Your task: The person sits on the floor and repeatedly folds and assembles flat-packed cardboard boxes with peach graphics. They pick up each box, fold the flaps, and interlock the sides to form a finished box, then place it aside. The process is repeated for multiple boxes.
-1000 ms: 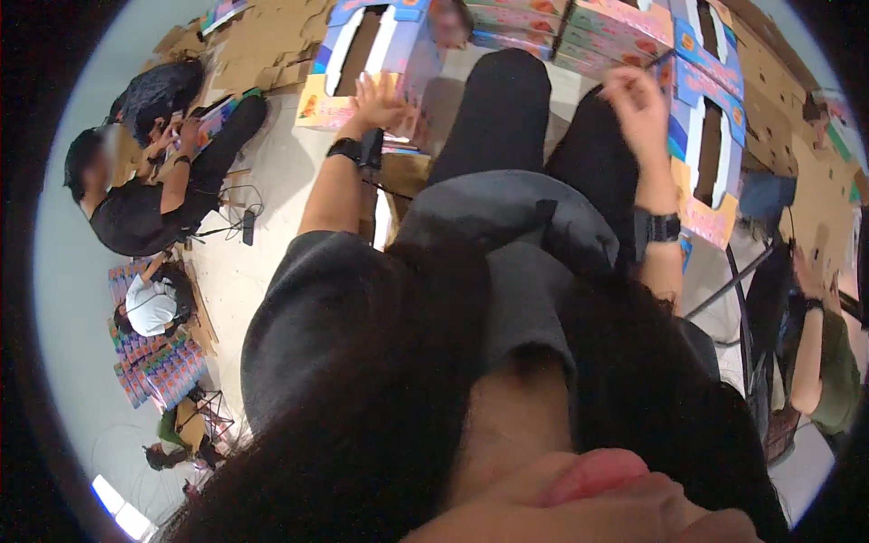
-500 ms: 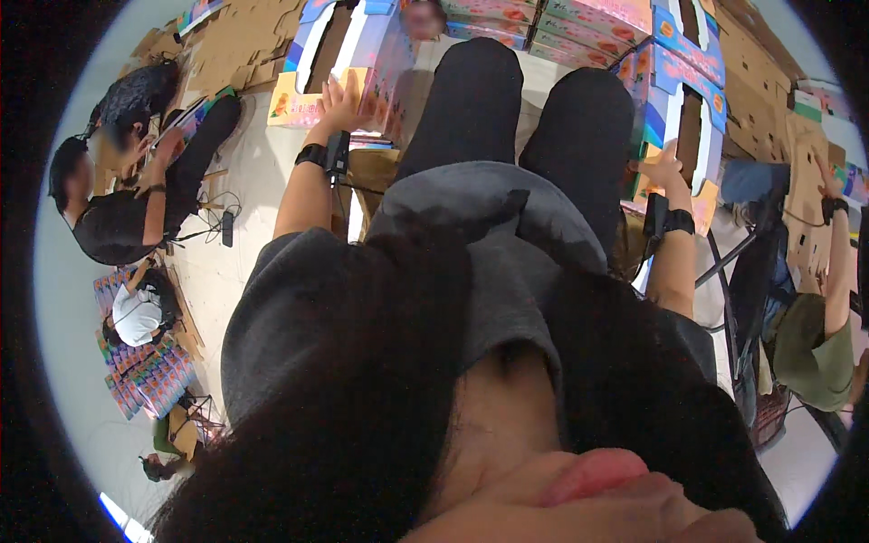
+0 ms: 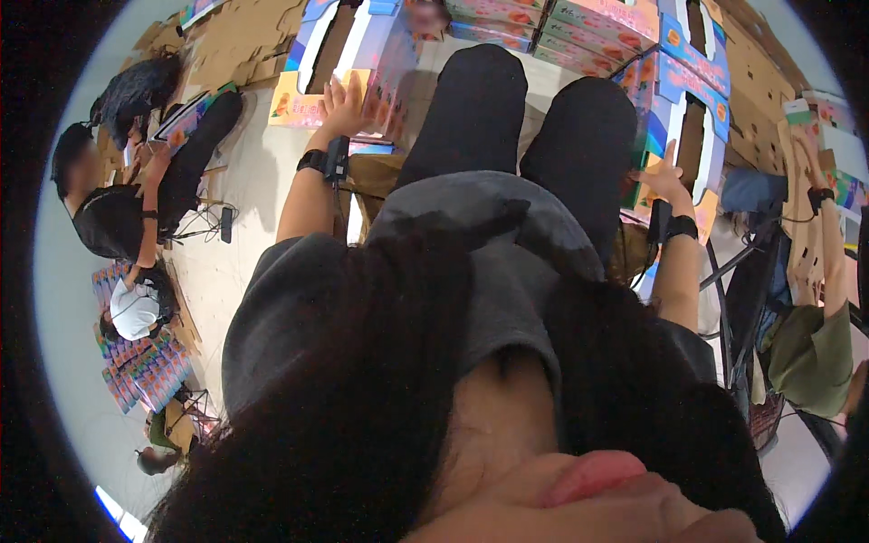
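My left hand (image 3: 342,110) lies with fingers spread on the near corner of a colourful printed carton (image 3: 378,77), which has a yellow-orange end and a long brown gap along its top. On the other side of my knees, my right hand (image 3: 663,178) rests against the near part of a similar blue, white and pink carton (image 3: 711,136). Its thumb and forefinger stand apart, while the other fingers are partly hidden. Neither hand is wrapped round anything. Both wrists wear black bands with small dark devices.
Stacked pink printed boxes (image 3: 593,36) stand beyond my knees. Flattened brown cardboard (image 3: 237,45) lies at the far left. Several people sit at the left among rows of cartons (image 3: 149,371); a person in a green shirt (image 3: 810,357) works at the right beside a black metal frame (image 3: 738,258).
Both my hands stay on the cartons, with the view shifted slightly. At the right, the co-worker's arm has moved a little inward; at the left, a seated person's hands and the printed piece have shifted.
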Tool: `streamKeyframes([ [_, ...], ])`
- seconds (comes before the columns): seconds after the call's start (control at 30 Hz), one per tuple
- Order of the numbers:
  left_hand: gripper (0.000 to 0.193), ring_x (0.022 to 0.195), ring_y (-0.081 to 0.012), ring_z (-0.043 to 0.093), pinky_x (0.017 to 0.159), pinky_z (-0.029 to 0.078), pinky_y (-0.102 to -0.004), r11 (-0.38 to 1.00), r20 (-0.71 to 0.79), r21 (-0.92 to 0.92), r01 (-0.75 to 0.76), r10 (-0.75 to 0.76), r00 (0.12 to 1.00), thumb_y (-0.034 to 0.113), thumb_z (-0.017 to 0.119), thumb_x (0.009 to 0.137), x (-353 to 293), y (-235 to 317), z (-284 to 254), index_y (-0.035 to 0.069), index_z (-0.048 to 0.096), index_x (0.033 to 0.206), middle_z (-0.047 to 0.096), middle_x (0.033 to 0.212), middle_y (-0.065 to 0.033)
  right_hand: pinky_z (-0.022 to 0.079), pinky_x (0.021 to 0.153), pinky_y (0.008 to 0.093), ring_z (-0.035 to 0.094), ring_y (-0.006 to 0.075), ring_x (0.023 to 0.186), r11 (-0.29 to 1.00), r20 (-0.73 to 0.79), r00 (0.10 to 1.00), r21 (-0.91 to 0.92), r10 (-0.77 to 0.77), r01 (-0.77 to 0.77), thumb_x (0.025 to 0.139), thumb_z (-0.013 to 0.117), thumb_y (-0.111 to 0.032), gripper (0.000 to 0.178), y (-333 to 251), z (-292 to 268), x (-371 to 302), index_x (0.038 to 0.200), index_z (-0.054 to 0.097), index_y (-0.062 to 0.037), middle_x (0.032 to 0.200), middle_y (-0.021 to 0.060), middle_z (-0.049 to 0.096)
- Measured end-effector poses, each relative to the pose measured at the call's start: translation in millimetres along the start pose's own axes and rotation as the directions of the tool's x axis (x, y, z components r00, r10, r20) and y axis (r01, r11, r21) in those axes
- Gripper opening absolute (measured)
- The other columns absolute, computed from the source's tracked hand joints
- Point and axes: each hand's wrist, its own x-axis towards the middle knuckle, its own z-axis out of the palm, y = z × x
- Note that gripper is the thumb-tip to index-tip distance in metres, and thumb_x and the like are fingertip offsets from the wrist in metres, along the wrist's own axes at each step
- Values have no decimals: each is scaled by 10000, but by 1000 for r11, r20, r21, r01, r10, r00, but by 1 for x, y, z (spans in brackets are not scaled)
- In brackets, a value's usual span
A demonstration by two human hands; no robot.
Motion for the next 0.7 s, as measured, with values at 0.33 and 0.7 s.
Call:
streamKeyframes([
  [0.33,1132,1467,-446,2,1152,122,-574,997,250,-1,78,-75,965,789,589,704,17,0,-27,240,91,1560,2,1591,-255,340,1097,467,359,463,1350,968,64,997,-251,36,-19,668,774,-613,1337,-10,-18,8,1522,-172,-209,1458,397,254],
  [0.7,679,1368,-238,381,1120,301,-350,614,108,-784,-94,283,953,428,571,949,-52,35,-141,43,370,1472,417,1476,-152,473,951,392,586,332,1159,906,-68,909,-133,-412,401,861,634,-480,702,-62,-69,-36,1346,486,7,1302,201,572],
])
